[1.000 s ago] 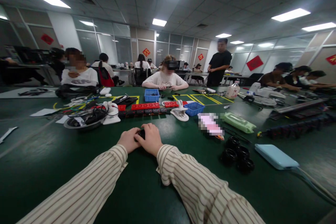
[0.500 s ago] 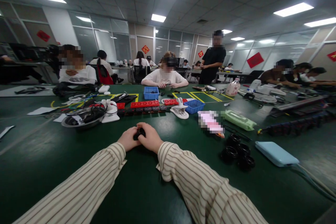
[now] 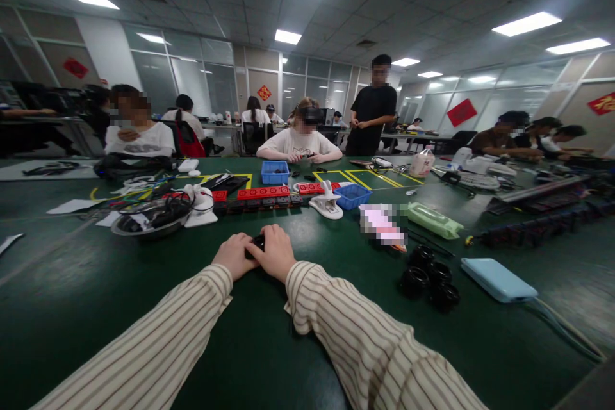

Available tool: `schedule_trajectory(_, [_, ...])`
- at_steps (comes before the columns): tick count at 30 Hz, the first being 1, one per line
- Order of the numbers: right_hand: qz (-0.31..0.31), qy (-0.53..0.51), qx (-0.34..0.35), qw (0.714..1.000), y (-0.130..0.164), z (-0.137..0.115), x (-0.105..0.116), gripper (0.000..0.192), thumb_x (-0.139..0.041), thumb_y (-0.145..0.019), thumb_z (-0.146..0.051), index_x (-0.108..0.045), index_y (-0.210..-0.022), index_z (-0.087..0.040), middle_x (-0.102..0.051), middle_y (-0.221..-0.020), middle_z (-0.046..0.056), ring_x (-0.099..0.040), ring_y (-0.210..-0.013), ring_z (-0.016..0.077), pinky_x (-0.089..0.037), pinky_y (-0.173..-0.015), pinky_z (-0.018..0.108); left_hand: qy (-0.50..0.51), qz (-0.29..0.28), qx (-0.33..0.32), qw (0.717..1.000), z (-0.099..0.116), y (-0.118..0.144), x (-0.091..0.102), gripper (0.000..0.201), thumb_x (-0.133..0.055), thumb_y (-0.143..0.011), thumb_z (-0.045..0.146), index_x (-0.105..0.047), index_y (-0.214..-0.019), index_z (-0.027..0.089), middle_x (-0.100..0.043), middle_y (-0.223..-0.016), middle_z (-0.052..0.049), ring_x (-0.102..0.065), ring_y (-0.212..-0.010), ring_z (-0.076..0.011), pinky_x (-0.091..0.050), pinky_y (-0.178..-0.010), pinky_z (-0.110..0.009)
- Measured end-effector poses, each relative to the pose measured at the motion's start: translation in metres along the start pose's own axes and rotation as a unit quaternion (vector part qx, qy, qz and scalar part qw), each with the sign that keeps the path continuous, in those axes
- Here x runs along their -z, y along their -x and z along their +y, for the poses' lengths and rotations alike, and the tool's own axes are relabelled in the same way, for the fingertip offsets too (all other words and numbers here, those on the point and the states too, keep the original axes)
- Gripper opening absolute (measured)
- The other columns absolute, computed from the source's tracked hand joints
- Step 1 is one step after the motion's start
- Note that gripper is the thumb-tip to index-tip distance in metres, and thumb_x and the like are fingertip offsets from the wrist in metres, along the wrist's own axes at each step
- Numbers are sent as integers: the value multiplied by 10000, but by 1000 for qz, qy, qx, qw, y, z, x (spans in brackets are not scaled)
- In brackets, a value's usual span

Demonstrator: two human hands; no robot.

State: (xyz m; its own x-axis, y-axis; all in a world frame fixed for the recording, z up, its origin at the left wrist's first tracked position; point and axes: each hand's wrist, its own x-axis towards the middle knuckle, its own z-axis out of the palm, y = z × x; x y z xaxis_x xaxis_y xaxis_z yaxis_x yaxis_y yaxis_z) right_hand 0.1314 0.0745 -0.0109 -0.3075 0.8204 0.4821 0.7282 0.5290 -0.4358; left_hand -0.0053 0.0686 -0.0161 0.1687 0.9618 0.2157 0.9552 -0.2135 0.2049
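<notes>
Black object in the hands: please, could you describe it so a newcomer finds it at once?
On the green table, follow the two striped sleeves to their ends. There the left hand and right hand hold a small black object. Unlike the black round parts at right, it is held and mostly hidden.

Left hand (image 3: 232,256) and right hand (image 3: 275,254) apparently clasp a black object (image 3: 259,242).

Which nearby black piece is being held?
The mostly hidden black piece between left hand and right hand; the four round ones lie clustered farther right, untouched.
</notes>
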Motion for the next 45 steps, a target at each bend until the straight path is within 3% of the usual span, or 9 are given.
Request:
schedule_trajectory(8, [-24, -74, 91, 993, -2, 5, 4, 161, -565, -736, -169, -586, -894, -195, -570, -918, 17, -490, -925, 179, -376, -849, 311, 73, -5, -70, 995, -17, -6, -11, 302, -611, -646, 359, -619, -878, 166, -592, -958, -73, -542, -940, -248, -415, -855, -333])
schedule_trajectory(13, [-44, -105, 130, 985, -1, 4, 7, 232, -550, -747, -131, -582, -970, -187, -604, -964, 14, -509, -952, 168, -360, -898, 306, 94, -11, -86, 992, -20, -8, -14, 407, -626, -629, 359, -591, -984, 163, -602, -1003, -80, -544, -961, -246, -414, -867, -332])
schedule_trajectory(18, [7, -81, 84, 993, 2, 0, 6, 412, -595, -771, -354, -492, -1124, -167, -547, -1091, 71, -478, -1017, 204, -347, -915, 347, 71, 15, -64, 995, -12, -4, -11, 486, -648, -599, 377, -559, -1029, 171, -583, -1040, -92, -538, -990, -257, -397, -888, -333])
schedule_trajectory(24, [29, -23, -6, 999, 1, 0, 2, 365, -599, -736, -476, -515, -915, -169, -531, -911, 51, -482, -873, 207, -383, -790, 346, 48, 12, -15, 999, -2, 1, -4, 457, -645, -605, 401, -553, -994, 178, -574, -992, -75, -536, -975, -249, -405, -860, -332])
schedule_trajectory(30, [13, -41, 36, 998, 0, 2, 1, 202, -617, -728, -324, -538, -854, -187, -546, -867, 23, -475, -853, 187, -371, -783, 321, 49, 5, -38, 998, -1, 0, 0, 285, -610, -640, 351, -580, -850, 160, -586, -892, -76, -553, -910, -245, -425, -812, -328])
schedule_trajectory(33, [-8, -86, 89, 992, -1, 4, 2, 126, -575, -721, -177, -559, -845, -191, -567, -869, 7, -482, -879, 169, -367, -808, 295, 83, -10, -49, 995, -6, -2, -1, 283, -622, -631, 323, -587, -872, 179, -603, -887, -56, -567, -890, -234, -432, -793, -311])
schedule_trajectory(36, [-25, -118, 122, 985, 0, 4, 4, 166, -539, -720, -110, -571, -862, -190, -585, -880, -2, -494, -885, 155, -366, -831, 282, 113, -34, -43, 992, -9, -3, -2, 334, -631, -627, 325, -582, -934, 204, -618, -931, -41, -575, -916, -235, -435, -799, -307])
schedule_trajectory(41, [11, -119, 80, 990, 0, 4, 3, 239, -541, -799, -231, -539, -1032, -177, -581, -977, 32, -496, -930, 174, -366, -855, 307, 96, -14, -44, 994, -4, -2, -1, 421, -634, -627, 387, -564, -986, 180, -620, -976, -68, -570, -950, -253, -425, -833, -338])
schedule_trajectory(45, [25, -103, 15, 994, -3, 7, -2, 242, -430, -890, -311, -522, -1071, -181, -580, -911, 37, -508, -871, 177, -381, -797, 312, 48, 5, -28, 998, 2, 1, 4, 423, -626, -627, 472, -560, -920, 174, -610, -889, -62, -573, -887, -256, -430, -772, -354])
